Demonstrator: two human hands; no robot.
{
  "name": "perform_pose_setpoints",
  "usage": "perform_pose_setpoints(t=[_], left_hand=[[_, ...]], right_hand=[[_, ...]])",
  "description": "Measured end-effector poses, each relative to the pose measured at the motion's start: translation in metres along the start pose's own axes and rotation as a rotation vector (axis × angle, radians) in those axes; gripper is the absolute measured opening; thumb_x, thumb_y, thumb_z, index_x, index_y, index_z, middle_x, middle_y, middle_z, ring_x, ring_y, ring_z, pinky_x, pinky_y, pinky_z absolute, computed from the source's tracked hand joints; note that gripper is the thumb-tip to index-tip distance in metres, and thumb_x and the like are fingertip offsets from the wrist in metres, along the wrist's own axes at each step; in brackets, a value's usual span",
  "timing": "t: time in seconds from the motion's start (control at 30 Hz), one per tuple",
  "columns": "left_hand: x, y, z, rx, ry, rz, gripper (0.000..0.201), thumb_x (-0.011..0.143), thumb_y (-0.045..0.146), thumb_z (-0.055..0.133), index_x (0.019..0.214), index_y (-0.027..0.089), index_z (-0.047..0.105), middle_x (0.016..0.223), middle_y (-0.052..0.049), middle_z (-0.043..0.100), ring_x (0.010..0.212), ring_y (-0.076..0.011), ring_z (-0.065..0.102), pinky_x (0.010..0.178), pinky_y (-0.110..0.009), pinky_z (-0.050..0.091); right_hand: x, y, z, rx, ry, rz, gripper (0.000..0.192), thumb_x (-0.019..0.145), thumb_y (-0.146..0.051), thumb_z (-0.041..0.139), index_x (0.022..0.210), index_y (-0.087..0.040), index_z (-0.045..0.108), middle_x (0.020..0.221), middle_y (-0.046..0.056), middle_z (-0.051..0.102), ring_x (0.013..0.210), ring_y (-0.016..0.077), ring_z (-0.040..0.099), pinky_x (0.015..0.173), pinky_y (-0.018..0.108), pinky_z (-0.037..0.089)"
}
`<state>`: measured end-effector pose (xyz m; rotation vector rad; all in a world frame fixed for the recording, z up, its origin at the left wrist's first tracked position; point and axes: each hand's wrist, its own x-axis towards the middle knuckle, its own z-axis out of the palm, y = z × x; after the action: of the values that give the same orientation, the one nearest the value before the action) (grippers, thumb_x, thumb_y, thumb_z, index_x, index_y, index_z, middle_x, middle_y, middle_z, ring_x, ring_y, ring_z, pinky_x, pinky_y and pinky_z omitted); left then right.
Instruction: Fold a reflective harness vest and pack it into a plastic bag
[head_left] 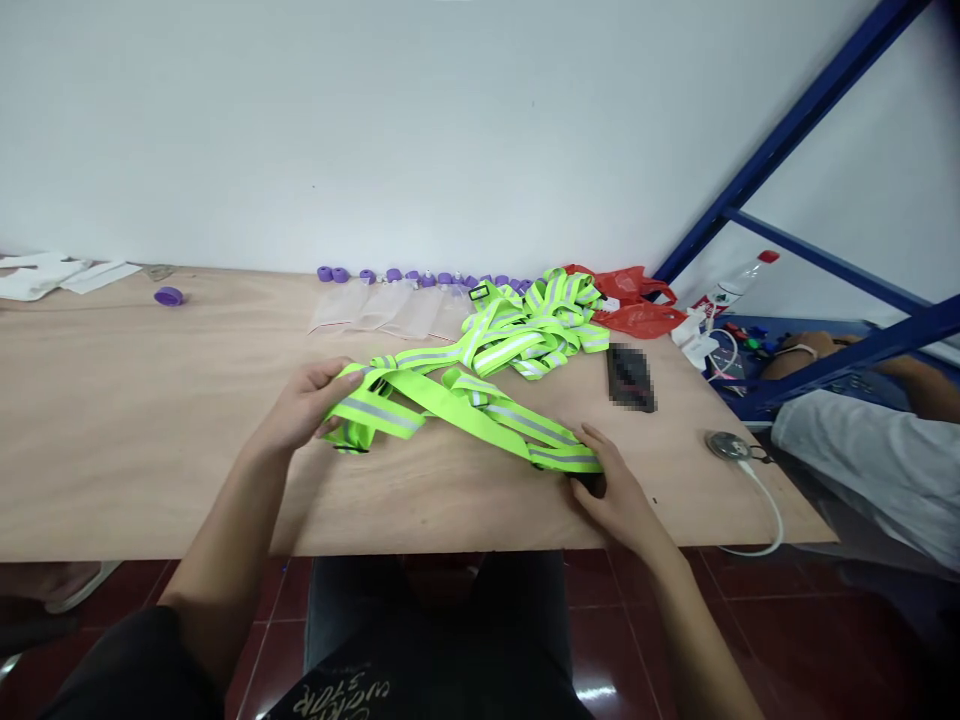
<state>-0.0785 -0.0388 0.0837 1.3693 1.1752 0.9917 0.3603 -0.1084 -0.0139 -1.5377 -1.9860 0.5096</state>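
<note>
The strap (459, 412) lies between my two hands, its long axis running left to right across me, the right end slanting nearer my body. My left fingers (337, 390) pinch the bunched left end, thumb on top; my right fingers (609, 455) close round the other end, at a black piece (589, 483), though I can't tell how firmly. Of the two, the right is closer to the front edge of the desk (150, 430).

Just beyond the strap sits the pile (517, 335) of the same green bands. One band seems to run from my left fingers into it; whether they are joined, I can't tell.

The desk is pale wood, pushed against a white wall (375, 130). Purple rolls (367, 277) line its back, with clear bags (405, 310) in front of them and a red bag (645, 318) right of the pile. Farther right stands a blue frame (787, 138), with someone in a white garment (862, 460) beside it. The floor (255, 600) is red tile.
</note>
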Motion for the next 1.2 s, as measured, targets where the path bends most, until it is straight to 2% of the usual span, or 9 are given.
perform_pose_setpoints(t=[0.1,0.23,0.3,0.43,0.53,0.67,0.8,1.03,1.2], left_hand=[[-0.026,0.012,-0.02,0.111,-0.006,-0.099,0.036,0.085,0.052,0.065,0.067,0.022,0.06,0.041,0.006,0.041,0.03,-0.0069,0.029,0.031,-0.021,0.021],[-0.049,0.012,-0.031,0.294,-0.287,-0.258,0.034,0.086,0.052,0.063,0.068,0.023,0.064,0.047,0.004,0.046,0.036,-0.01,0.037,0.034,-0.022,0.028],[-0.053,0.007,-0.03,0.371,-0.353,-0.249,0.033,0.088,0.051,0.062,0.071,0.023,0.066,0.057,0.001,0.056,0.046,-0.013,0.048,0.041,-0.023,0.039],[-0.044,-0.004,-0.016,0.451,-0.114,-0.111,0.033,0.088,0.054,0.059,0.089,0.022,0.07,0.078,-0.003,0.07,0.067,-0.0201,0.063,0.06,-0.029,0.052],[-0.026,-0.01,0.012,0.562,0.11,0.044,0.035,0.092,0.052,0.053,0.089,0.02,0.069,0.083,-0.004,0.07,0.074,-0.0214,0.063,0.068,-0.031,0.051],[-0.004,-0.023,0.06,0.745,0.061,0.199,0.042,0.091,0.047,0.058,0.124,0.022,0.062,0.125,-0.01,0.067,0.112,-0.0301,0.061,0.091,-0.04,0.049],[0.005,-0.039,0.088,0.901,-0.039,0.11,0.05,0.086,0.046,0.065,0.131,0.024,0.06,0.119,-0.012,0.069,0.11,-0.0351,0.062,0.083,-0.04,0.049],[0.007,-0.047,0.07,0.886,0.009,0.106,0.023,0.091,0.042,0.057,0.086,0.023,0.069,0.084,-0.006,0.072,0.077,-0.0269,0.066,0.066,-0.032,0.043],[0.001,-0.046,0.039,0.851,0.288,0.067,0.027,0.09,0.045,0.055,0.086,0.023,0.068,0.073,-0.003,0.069,0.067,-0.0232,0.061,0.062,-0.03,0.041]], right_hand=[[0.004,0.016,-0.004,0.027,-0.056,-0.05,0.046,0.085,-0.022,0.057,0.129,-0.03,0.066,0.152,0.007,0.049,0.142,0.0302,0.045,0.118,0.055,0.037],[0.01,0.035,-0.002,0.068,0.004,-0.058,0.04,0.082,-0.018,0.053,0.111,-0.032,0.077,0.151,0.002,0.051,0.142,0.0296,0.046,0.12,0.055,0.034],[0.013,0.039,0.001,0.116,0.081,0.002,0.042,0.084,-0.02,0.053,0.118,-0.03,0.074,0.148,0.004,0.055,0.138,0.028,0.05,0.118,0.052,0.037],[0.017,0.038,0.011,0.18,0.22,0.201,0.059,0.087,-0.03,0.059,0.145,-0.027,0.051,0.14,0.01,0.062,0.13,0.0292,0.058,0.11,0.052,0.046],[0.026,0.037,0.019,0.084,0.201,0.185,0.048,0.084,-0.035,0.062,0.13,-0.022,0.063,0.132,0.013,0.066,0.124,0.0328,0.06,0.107,0.055,0.046],[0.036,0.034,0.03,-0.057,0.241,0.153,0.041,0.075,-0.035,0.064,0.113,-0.02,0.069,0.13,0.015,0.066,0.124,0.0367,0.058,0.108,0.06,0.042],[0.037,0.024,0.03,0.003,0.247,0.199,0.04,0.072,-0.038,0.067,0.107,-0.02,0.066,0.129,0.015,0.066,0.119,0.0356,0.06,0.101,0.056,0.048],[0.02,0.016,0.007,0.184,0.436,0.371,0.024,0.078,-0.038,0.06,0.093,-0.021,0.066,0.089,0.007,0.074,0.08,0.0265,0.069,0.073,0.04,0.057],[0.009,0.027,-0.003,0.298,0.659,0.265,0.022,0.073,-0.027,0.061,0.09,-0.021,0.074,0.106,0.008,0.077,0.1,0.0288,0.071,0.091,0.046,0.057]])
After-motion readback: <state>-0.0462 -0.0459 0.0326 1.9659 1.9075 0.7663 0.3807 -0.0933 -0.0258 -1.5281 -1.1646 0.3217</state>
